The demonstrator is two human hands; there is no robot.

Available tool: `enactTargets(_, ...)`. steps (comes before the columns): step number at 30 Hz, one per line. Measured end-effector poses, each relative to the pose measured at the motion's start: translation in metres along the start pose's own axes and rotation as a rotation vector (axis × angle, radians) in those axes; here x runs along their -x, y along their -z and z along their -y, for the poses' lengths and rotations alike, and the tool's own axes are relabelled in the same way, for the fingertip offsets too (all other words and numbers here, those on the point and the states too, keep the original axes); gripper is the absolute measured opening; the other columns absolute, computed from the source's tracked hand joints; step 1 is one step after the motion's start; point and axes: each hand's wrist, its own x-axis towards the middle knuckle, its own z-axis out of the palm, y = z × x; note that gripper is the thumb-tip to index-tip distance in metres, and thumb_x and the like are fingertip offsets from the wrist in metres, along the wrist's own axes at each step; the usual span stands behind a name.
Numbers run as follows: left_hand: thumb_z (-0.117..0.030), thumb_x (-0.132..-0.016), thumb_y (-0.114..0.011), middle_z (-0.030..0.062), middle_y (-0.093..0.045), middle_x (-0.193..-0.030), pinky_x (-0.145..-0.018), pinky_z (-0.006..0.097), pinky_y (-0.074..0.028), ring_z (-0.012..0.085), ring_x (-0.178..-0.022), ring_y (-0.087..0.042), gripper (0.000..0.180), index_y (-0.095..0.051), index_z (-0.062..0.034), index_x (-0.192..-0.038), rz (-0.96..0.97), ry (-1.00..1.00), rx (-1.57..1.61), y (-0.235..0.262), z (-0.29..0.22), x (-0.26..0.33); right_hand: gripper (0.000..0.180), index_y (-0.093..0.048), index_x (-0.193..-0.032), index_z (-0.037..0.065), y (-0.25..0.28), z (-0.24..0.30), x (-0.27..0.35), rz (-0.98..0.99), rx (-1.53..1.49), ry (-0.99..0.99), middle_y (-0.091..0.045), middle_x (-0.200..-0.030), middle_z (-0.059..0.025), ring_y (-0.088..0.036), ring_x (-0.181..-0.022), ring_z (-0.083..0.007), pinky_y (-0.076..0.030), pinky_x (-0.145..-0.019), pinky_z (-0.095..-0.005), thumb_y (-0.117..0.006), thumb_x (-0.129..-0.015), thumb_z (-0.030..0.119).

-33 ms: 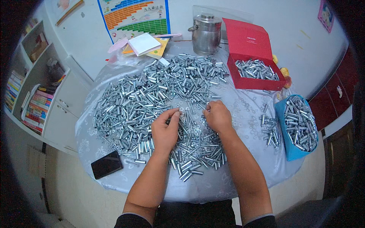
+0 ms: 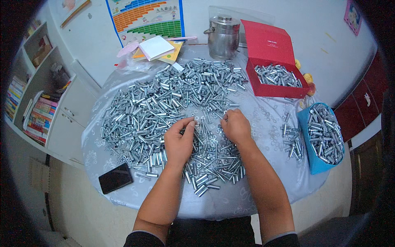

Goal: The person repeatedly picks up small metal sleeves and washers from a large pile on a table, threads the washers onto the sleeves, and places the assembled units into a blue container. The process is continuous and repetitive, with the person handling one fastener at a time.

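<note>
A wide heap of small silver metal tubes and bolts [image 2: 164, 103] covers a round table with a pale patterned cloth [image 2: 230, 199]. My left hand [image 2: 179, 142] rests on the near part of the heap, thumb and fingertips pinched together on a small metal piece. Just to its right, my right hand [image 2: 235, 125] is curled, with its fingertips closed on another small metal piece at the heap's edge. The two hands are a short gap apart. Loose washers lie scattered between and around them.
An open red box [image 2: 252, 80] with metal pieces stands at the back right, and a blue container [image 2: 317, 164] full of them at the right edge. A steel pot [image 2: 222, 37], notepads [image 2: 156, 47], a black phone [image 2: 115, 178] and a small pile of pieces [image 2: 292, 140] also share the table.
</note>
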Motion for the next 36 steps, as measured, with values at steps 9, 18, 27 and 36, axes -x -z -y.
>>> enactTargets(9, -0.015, -0.085, -0.066, 0.0127, -0.071, -0.093, -0.08, 0.031, -0.049, 0.0211, -0.085, -0.066, 0.022, -0.07, -0.0003, -0.1, 0.04, -0.109, -0.255, -0.007, 0.004, -0.006, 0.019, -0.061, -0.083, 0.0, 0.012, -0.021, 0.032, -0.105, -0.251, -0.04, -0.065, -0.078, -0.0192, -0.063, -0.075, -0.0357, -0.049, -0.069, -0.0421, -0.063, -0.076, 0.018)
enactTargets(18, -0.018, -0.074, -0.071, 0.0142, -0.065, -0.105, -0.088, 0.045, -0.047, 0.0355, -0.101, -0.057, 0.032, -0.069, -0.008, -0.104, 0.276, -0.469, -0.86, -0.051, 0.007, -0.058, 0.017, -0.06, -0.084, 0.001, 0.001, -0.023, 0.031, -0.242, -0.443, -0.021, -0.065, -0.077, -0.0192, -0.064, -0.073, -0.0367, -0.049, -0.067, -0.0447, -0.064, -0.078, 0.015)
enactTargets(27, -0.018, -0.075, -0.069, 0.0117, -0.065, -0.097, -0.083, 0.043, -0.049, 0.0324, -0.096, -0.057, 0.021, -0.069, -0.008, -0.094, 0.339, -0.492, -1.034, -0.068, 0.008, -0.065, 0.015, -0.059, -0.083, 0.001, -0.004, -0.024, 0.028, -0.254, -0.44, -0.022, -0.065, -0.075, -0.0187, -0.064, -0.071, -0.0364, -0.05, -0.067, -0.0438, -0.065, -0.078, 0.014)
enactTargets(36, -0.023, -0.092, -0.059, 0.0108, -0.068, -0.09, -0.064, 0.034, -0.053, 0.0231, -0.076, -0.066, 0.022, -0.063, -0.0021, -0.092, 0.323, 0.12, -0.12, -0.067, 0.012, -0.063, 0.012, -0.06, -0.088, 0.0, 0.026, -0.017, 0.048, -0.285, -0.829, -0.072, -0.062, -0.071, -0.0061, -0.059, -0.064, -0.0131, -0.046, -0.058, -0.0276, -0.065, -0.083, 0.009)
